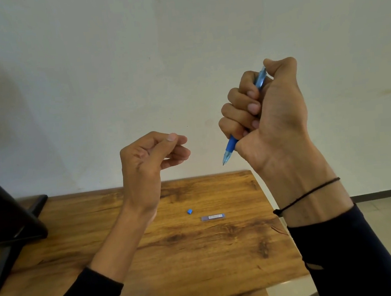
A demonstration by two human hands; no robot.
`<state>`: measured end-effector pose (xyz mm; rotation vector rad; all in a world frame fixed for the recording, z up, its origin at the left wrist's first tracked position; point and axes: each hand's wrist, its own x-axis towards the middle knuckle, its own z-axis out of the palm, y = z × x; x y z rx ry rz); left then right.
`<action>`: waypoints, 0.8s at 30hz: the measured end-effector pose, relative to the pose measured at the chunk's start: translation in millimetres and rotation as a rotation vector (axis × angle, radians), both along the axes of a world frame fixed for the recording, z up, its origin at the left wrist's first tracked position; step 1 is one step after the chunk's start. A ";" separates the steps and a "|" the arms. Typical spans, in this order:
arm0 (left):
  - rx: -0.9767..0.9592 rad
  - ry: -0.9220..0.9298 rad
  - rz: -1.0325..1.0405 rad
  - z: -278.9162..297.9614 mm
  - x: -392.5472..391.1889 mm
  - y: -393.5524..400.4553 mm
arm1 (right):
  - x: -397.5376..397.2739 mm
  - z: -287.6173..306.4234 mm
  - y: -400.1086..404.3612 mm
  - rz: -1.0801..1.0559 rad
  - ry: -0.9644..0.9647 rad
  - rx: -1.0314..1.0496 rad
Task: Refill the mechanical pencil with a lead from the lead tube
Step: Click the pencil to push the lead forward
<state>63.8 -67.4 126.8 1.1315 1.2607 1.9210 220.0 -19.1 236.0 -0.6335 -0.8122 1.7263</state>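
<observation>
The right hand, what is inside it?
The right hand is closed around a blue pencil, tip pointing down. The top end shows near the thumb; the fingers cover the middle.

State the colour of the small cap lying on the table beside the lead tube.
Blue. The small cap shows best in the head view, left of the lead tube.

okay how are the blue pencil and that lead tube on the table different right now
The mechanical pencil is held in the air in the right hand, tip pointing down; the lead tube lies flat on the wooden table, untouched.
The pencil is bright blue with a clear tip; the tube is pale purple with a label.
The pencil looks longer than the tube.
Both are slim, straight pieces.
</observation>
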 end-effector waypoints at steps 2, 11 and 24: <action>-0.004 0.002 -0.004 -0.6 0.1 0.2 | 0.2 -0.3 0.1 -0.002 0.007 -0.005; 0.006 0.004 -0.014 -0.8 0.8 0.2 | 1.3 -0.4 -0.2 -0.002 -0.003 0.005; 0.002 0.012 -0.015 -1.5 1.0 0.1 | 1.2 0.3 0.0 0.009 -0.010 -0.003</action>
